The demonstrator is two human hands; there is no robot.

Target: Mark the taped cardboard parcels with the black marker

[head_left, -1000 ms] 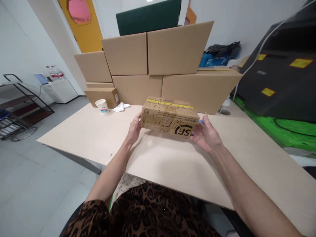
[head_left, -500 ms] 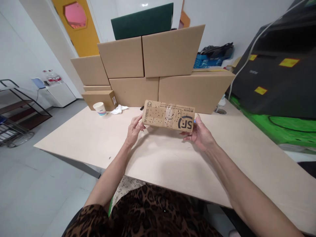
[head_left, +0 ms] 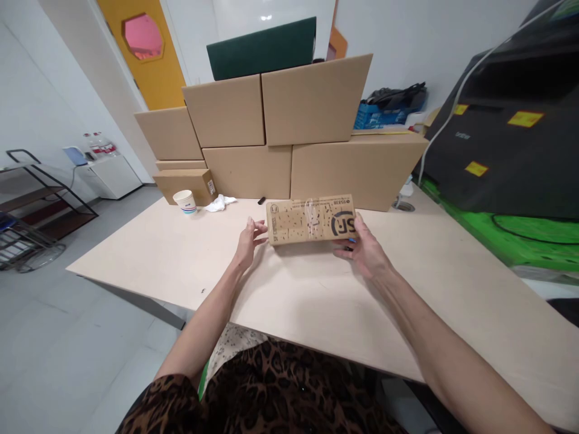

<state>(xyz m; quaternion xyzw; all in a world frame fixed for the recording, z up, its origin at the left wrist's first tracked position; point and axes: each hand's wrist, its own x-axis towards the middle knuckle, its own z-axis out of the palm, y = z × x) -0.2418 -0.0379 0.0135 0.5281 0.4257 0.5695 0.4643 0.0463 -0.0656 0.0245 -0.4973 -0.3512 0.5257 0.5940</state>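
A small brown cardboard box (head_left: 312, 220) with SF Express print and clear tape across its middle is held just above the table, its printed side facing me. My right hand (head_left: 366, 248) grips its right end, thumb at the side and fingers under the lower edge. A small bit of blue shows by those fingers; what it is I cannot make out. At the box's left end is my left hand (head_left: 248, 242), fingers apart and close to the corner, not wrapped round it.
Large cartons (head_left: 246, 172) are stacked along the back of the table (head_left: 158, 253), with a dark green box (head_left: 262, 49) on top. A paper cup (head_left: 185, 202), crumpled tissue (head_left: 220, 203) and small black object (head_left: 261, 201) stand before them. A black case (head_left: 502, 138) is at right.
The box has come down slightly and its left end has dropped, so it lies more level. My left hand has loosened from its left end; the right keeps its grip.
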